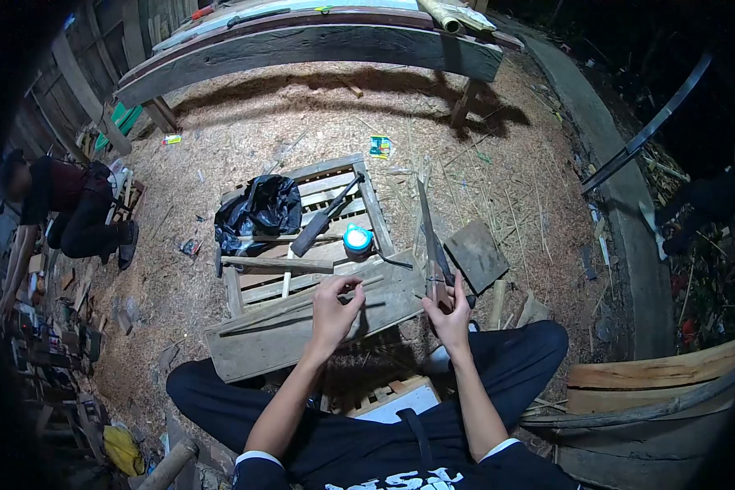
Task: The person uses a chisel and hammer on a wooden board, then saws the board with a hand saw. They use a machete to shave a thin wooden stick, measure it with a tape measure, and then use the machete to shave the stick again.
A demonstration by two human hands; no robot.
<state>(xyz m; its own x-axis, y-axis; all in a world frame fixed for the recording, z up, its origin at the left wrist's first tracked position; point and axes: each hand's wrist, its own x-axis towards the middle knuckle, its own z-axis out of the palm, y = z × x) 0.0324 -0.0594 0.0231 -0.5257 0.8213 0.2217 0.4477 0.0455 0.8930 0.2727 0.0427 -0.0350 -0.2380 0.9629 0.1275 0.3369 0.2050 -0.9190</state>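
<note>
My left hand point(333, 317) is over a weathered plank point(273, 351), its fingers curled in a loose pinch. Whatever it holds, if anything, is too thin to make out. Under that hand a slim wooden stick point(253, 321) lies along the plank. My right hand point(450, 321) is at the plank's right end, thumb and fingers bent around something I cannot make out. Just beyond it a long narrow strip point(426, 216) points away from me, with a dark knife-like blade point(441, 260) alongside. A square board point(477, 255) lies to the right.
A slatted wooden frame point(367, 196) bears a black plastic bag point(261, 211), a dark flat-bladed tool point(314, 231), a hammer point(273, 264) and a turquoise-rimmed lamp point(357, 238). Ahead stands a long bench point(318, 47). A crouching person point(73, 200) is at left; another person's legs point(686, 208) show at right.
</note>
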